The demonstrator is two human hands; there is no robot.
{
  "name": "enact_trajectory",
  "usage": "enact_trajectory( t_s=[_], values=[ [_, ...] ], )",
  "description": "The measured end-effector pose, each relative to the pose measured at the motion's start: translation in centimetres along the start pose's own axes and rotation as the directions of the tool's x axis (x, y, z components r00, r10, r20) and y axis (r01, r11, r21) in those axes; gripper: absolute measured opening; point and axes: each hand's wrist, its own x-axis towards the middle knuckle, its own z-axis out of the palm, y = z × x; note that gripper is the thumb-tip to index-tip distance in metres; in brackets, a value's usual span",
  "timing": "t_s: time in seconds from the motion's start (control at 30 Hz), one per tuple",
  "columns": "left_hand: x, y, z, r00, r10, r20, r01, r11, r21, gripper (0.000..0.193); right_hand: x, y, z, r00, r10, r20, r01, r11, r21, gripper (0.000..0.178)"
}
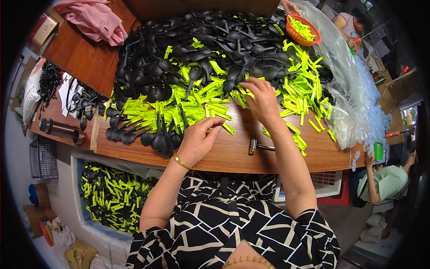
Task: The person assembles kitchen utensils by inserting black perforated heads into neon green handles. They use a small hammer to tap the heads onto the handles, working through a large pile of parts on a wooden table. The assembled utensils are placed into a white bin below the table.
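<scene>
My left hand [200, 140], a gold bangle at its wrist, hovers low over the table's near side. Its thumb and forefinger are a little apart, and nothing shows between them. Beside its fingertips lie lime-green plastic handles [218, 109]. My right hand [263, 99] reaches farther in, palm down with fingers spread. Its fingertips are at the edge of a heap of black perforated spoon heads [231, 74], close to more green handles [240, 99]; whether they touch any is unclear. Black skimmer spoons [159, 140] lie among the handles left of my left hand.
A short metal cylinder [253, 146] lies near my right forearm. An orange basket [298, 39] of green handles stands far right, another person's hand [291, 7] beside it. Clear plastic sheeting [347, 119] drapes the right side. A tub [77, 190] of black-and-green pieces sits below left.
</scene>
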Motion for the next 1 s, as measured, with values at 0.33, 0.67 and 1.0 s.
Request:
enact_trajectory(
  t_s=[0.33, 0.67, 1.0],
  values=[
    [-0.6, -0.8, 0.8, 1.000, -0.010, -0.018, 0.008, 0.995, -0.100, 0.025, 2.2, 2.0, 3.3, 1.000, -0.023, 0.000, 0.023, 0.994, 0.110, 0.037],
    [2.5, -1.2, 5.3, 0.997, -0.030, 0.068, 0.052, 0.932, -0.360, 0.034, -2.8, 0.7, -2.6, 0.949, -0.014, 0.314, -0.120, 0.908, 0.402, 0.025],
    [2.4, -1.6, 5.4, 0.997, 0.063, 0.040, -0.062, 0.998, -0.021, 0.031, 6.2, 12.9, -10.3, 0.802, 0.595, 0.057, -0.430, 0.509, 0.745, 0.049]
  ],
)
